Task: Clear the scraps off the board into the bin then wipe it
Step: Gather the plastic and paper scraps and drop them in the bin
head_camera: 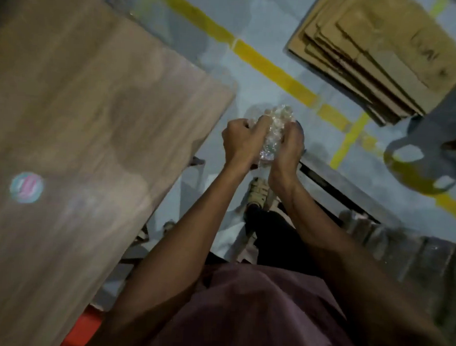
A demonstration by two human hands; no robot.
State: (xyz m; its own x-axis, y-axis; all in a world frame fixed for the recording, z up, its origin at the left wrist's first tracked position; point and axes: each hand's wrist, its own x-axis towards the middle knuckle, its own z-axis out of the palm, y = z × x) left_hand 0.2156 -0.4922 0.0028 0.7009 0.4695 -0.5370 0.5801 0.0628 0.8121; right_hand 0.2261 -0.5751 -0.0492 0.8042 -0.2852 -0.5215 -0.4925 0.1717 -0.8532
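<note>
hands (264, 143) around crumpled plastic scraps (274, 127), beside board (91, 109)

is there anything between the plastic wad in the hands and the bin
Cannot say: no bin shows in this view. Both the left hand and the right hand grip the plastic wad over the floor, beside the board.

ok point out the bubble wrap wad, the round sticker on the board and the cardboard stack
bubble wrap wad (277, 119): head view, its exposed top.
round sticker (26, 187): head view, its centre.
cardboard stack (387, 46): head view, top sheet's middle.
</note>
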